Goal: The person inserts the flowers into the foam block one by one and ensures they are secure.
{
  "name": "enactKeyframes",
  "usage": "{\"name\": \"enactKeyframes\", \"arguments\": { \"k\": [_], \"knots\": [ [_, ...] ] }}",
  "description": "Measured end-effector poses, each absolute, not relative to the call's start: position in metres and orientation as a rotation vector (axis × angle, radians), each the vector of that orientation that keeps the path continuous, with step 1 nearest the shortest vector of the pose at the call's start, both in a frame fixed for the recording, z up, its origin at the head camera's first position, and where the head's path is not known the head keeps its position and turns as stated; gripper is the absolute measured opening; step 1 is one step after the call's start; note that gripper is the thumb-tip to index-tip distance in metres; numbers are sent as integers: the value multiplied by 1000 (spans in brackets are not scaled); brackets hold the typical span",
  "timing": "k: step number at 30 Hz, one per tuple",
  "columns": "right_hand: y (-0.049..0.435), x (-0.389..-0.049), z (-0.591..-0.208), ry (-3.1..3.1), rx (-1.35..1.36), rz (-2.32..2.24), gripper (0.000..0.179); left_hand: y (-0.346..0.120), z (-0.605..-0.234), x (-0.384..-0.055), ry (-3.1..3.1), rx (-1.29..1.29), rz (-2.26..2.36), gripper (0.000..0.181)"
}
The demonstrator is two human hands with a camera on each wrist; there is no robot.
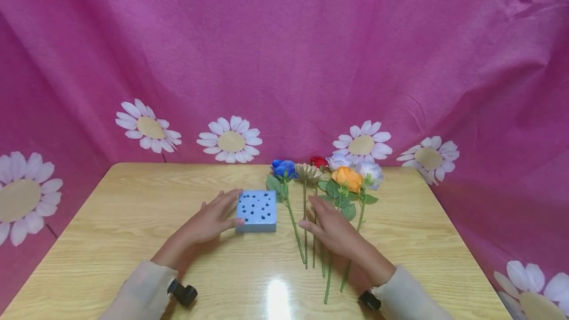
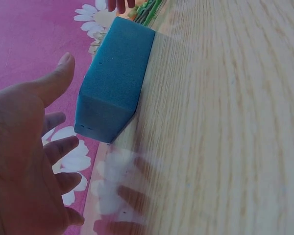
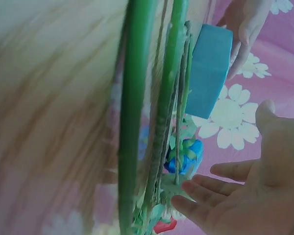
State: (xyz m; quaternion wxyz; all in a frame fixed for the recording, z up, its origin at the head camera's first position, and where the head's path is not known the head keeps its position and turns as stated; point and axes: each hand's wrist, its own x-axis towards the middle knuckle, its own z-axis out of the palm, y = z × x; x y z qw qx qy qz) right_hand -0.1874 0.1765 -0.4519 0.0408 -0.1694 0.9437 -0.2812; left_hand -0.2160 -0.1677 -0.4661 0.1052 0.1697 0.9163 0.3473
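Note:
A blue foam block (image 1: 257, 209) with several dark holes in its top sits on the wooden table. At its left side is my left hand (image 1: 212, 219), fingers spread and thumb out, gripping nothing; in the left wrist view its open palm faces the block (image 2: 115, 73). My right hand (image 1: 335, 226) hovers with relaxed fingers over the stems of several artificial flowers. Among these lie a blue rose (image 1: 284, 168), a beige daisy-like flower (image 1: 308, 173), a red flower (image 1: 318, 161), an orange rose (image 1: 348, 179) and pale lavender ones (image 1: 370, 172). Nothing is in the right palm (image 3: 279, 181).
Flower heads point toward the table's back edge, their green stems (image 1: 328, 280) toward the front. Behind the wooden table (image 1: 146, 201) hangs a magenta cloth (image 1: 275, 63) printed with white daisies. A black strap device (image 1: 182, 293) is on my left wrist.

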Motion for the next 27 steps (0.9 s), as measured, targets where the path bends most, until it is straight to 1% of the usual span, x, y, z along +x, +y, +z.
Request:
{"name": "enactKeyframes", "arguments": {
  "k": [6,14,27],
  "knots": [
    [168,-188,-452,2853,-535,-910,76,-167,-469,-217,2689,484,1034,87],
    [161,-189,-453,2842,-526,-890,82,-165,-473,-219,2679,474,1049,89],
    [154,-192,-456,2820,-508,-959,76,-164,-477,-219,2629,443,1124,91]
  ]
}}
